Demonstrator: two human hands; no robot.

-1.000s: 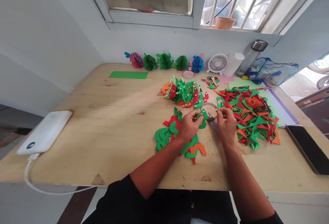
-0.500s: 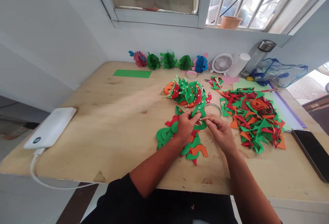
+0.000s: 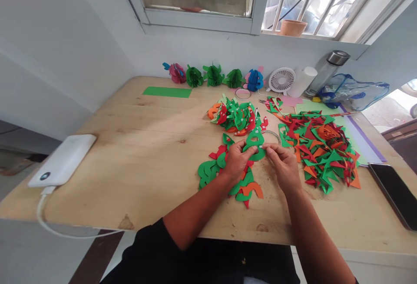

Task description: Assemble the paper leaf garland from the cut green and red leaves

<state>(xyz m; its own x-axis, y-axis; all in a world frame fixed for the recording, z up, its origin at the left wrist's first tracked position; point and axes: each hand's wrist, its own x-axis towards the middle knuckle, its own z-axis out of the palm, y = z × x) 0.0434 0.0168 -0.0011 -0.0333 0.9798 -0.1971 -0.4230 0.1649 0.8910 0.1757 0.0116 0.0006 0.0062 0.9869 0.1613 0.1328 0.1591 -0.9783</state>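
Note:
My left hand (image 3: 238, 159) is closed on a green paper cutout (image 3: 253, 138) with holes in it and small white bits on its surface. At the cutout's right edge, my right hand (image 3: 282, 162) pinches a small white piece of tape (image 3: 261, 146) between thumb and finger. Just behind the right fingers lies a roll of tape (image 3: 276, 134), partly hidden. Under and around my left hand, green, red and orange paper cutouts (image 3: 208, 173) lie in a loose heap. Beyond the hands is another pile of cutouts (image 3: 239, 117), many with white bits on them.
A heap of paper scraps (image 3: 325, 153) spreads on the right, near a phone (image 3: 395, 195). Several folded paper figures (image 3: 214, 75) line the wall beside a small fan (image 3: 282, 80) and a glass bottle (image 3: 327, 73). A white power bank (image 3: 63, 160) lies left.
My right hand has moved slightly right, and the white piece of tape shows more clearly at its fingertips. The green cutout is now tilted more into view.

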